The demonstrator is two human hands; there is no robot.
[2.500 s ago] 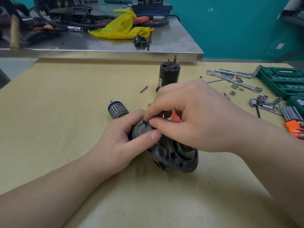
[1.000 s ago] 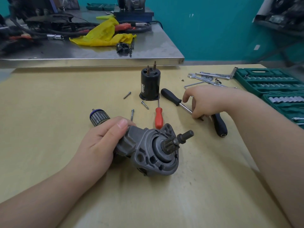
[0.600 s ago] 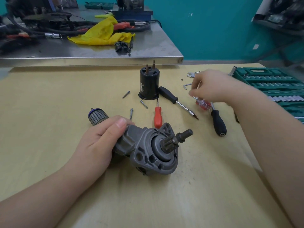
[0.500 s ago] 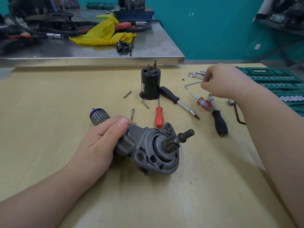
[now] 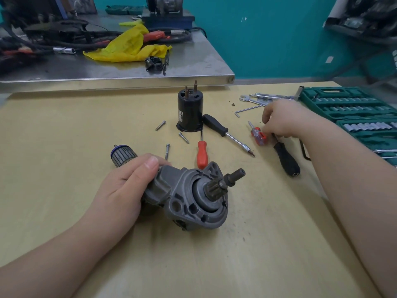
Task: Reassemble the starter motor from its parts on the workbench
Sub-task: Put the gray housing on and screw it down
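My left hand [image 5: 126, 186] grips the grey starter motor housing [image 5: 193, 203], which lies on the wooden bench with its pinion shaft [image 5: 234, 176] pointing up and right. The armature [image 5: 123, 154] lies just behind my left fingers. A black cylindrical motor casing [image 5: 190, 112] stands upright further back. Three loose bolts [image 5: 184, 138] lie between it and the housing. My right hand [image 5: 283, 121] hovers with curled fingers over a small red stubby screwdriver [image 5: 258, 136] and the shaft of a black-handled screwdriver [image 5: 286, 160]. Blur hides whether it holds either one.
A red-handled screwdriver [image 5: 202, 154] and another black-handled screwdriver [image 5: 217, 125] lie mid-bench. Wrenches [image 5: 257, 98] and a hex key [image 5: 247, 109] sit at the back right beside a green socket set case [image 5: 348, 108]. A steel table [image 5: 129, 70] with a yellow rag borders the far edge.
My right hand left the housing, reached out to the tools on the right, went back toward the wrenches, then came down over the small red screwdriver. My left hand stayed on the housing.
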